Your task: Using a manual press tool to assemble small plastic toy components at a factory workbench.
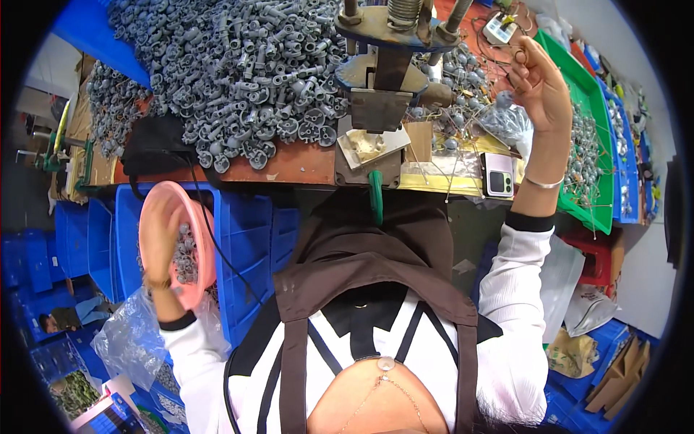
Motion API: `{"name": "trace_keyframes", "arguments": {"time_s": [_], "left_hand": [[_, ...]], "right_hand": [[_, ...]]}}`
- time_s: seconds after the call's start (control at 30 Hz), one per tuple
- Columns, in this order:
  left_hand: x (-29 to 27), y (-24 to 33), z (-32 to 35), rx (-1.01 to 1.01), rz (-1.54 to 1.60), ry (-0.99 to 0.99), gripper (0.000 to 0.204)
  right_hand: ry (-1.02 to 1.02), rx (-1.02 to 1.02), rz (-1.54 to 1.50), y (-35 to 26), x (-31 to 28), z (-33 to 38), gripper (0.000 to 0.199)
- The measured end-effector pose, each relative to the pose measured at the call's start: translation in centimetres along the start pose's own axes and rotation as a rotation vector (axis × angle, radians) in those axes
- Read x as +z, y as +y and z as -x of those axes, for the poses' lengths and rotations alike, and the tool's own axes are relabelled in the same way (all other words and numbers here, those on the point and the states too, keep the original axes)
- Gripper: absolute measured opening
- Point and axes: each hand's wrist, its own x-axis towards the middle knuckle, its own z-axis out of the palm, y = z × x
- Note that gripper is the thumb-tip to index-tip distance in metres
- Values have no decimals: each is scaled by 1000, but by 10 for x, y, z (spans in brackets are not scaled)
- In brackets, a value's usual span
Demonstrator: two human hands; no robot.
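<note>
My left hand (162, 230), partly smeared, is at the inside left of a pink plastic basin (204, 242) that holds small grey parts. Its fingers are too unclear to show whether they grip anything. Raised at the far right, my right hand (538, 83) has its fingers curled together; what they hold, if anything, is too small to make out. Below and left of it lie grey ball-shaped parts with thin wires (459, 90) and a clear plastic bag (504, 119). A press (383, 79) stands in the middle, above a pale metal fixture block (370, 147).
A large heap of grey plastic fittings (246, 72) covers the bench's left side. A phone (498, 175) lies at its front edge. To the right is a green tray (606, 173) of wired parts. Blue crates (242, 239) stand below left, with a black cable (217, 242) hanging across.
</note>
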Motion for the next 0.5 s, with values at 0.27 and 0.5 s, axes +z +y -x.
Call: {"name": "trace_keyframes", "arguments": {"time_s": [0.27, 0.5], "left_hand": [[116, 124, -123, 596, -55, 129, 34], [117, 157, -123, 350, 538, 214, 30]], "right_hand": [[-25, -90, -381, 20, 12, 69, 40], [-35, 1, -601, 57, 14, 129, 38]]}}
